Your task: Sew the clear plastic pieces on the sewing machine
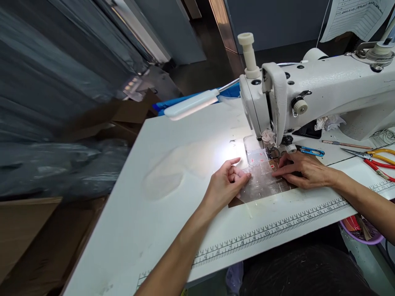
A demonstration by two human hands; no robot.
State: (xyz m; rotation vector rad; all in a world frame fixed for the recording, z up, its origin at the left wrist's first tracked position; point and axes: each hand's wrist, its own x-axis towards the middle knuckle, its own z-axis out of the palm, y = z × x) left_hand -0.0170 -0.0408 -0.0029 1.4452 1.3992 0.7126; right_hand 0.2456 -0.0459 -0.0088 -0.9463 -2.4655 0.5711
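Observation:
A thin, translucent whitish piece of material (262,179) with small pink-red marks lies under the needle area of a white sewing machine (321,82). Below it shows a brown sheet (285,187). My left hand (228,179) is at the left edge of the material, fingers curled and thumb pressed at its edge, index finger pointing up. My right hand (304,169) lies on the right side of the material, palm down, fingers stretched out beside the presser foot (273,153). A light-coloured gathered bit of fabric (268,136) sits by the needle bar.
Blue thread snips (310,151), a pencil-like stick (347,144) and pliers with orange-yellow handles (367,155) lie right of the machine head. A lamp (191,105) reaches over the white table (173,222), whose front edge bears a printed ruler. Cardboard boxes (27,238) stand left.

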